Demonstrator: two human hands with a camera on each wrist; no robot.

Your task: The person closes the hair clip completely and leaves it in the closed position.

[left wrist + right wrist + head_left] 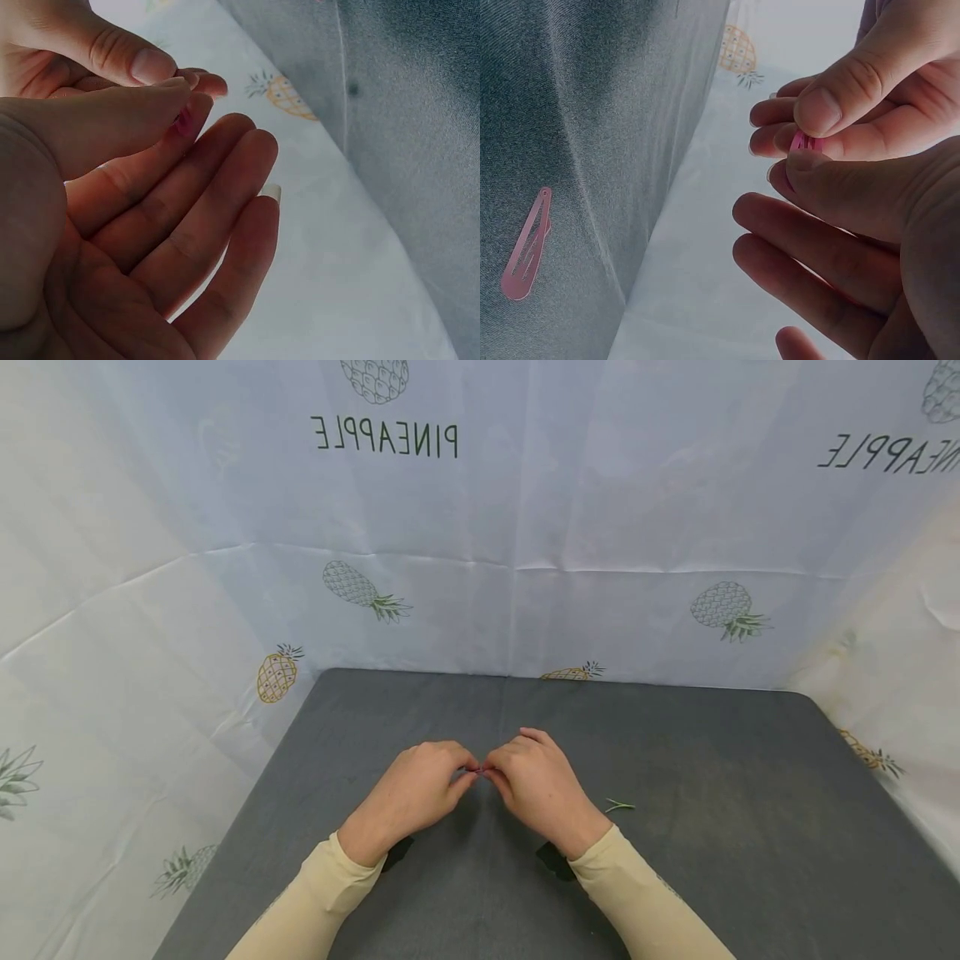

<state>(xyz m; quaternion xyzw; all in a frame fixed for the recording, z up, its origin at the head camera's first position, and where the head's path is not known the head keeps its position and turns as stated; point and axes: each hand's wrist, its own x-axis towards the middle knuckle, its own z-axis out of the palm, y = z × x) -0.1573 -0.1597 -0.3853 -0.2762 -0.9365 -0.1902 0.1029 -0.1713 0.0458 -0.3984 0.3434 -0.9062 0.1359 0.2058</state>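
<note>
A small pink hair clip is pinched between both hands, mostly covered by the fingertips. In the head view, my left hand and my right hand meet over the middle of the table. Each one grips an end of the clip between thumb and forefinger. Only a sliver of the pink clip shows in the left wrist view. Another pink snap hair clip lies on the grey surface in the right wrist view, apart from the hands.
A dark grey cloth covers the table. Right of my right hand lies a thin greenish V-shaped thing; whether it is the second clip I cannot tell. White curtains with pineapple prints hang behind and at both sides.
</note>
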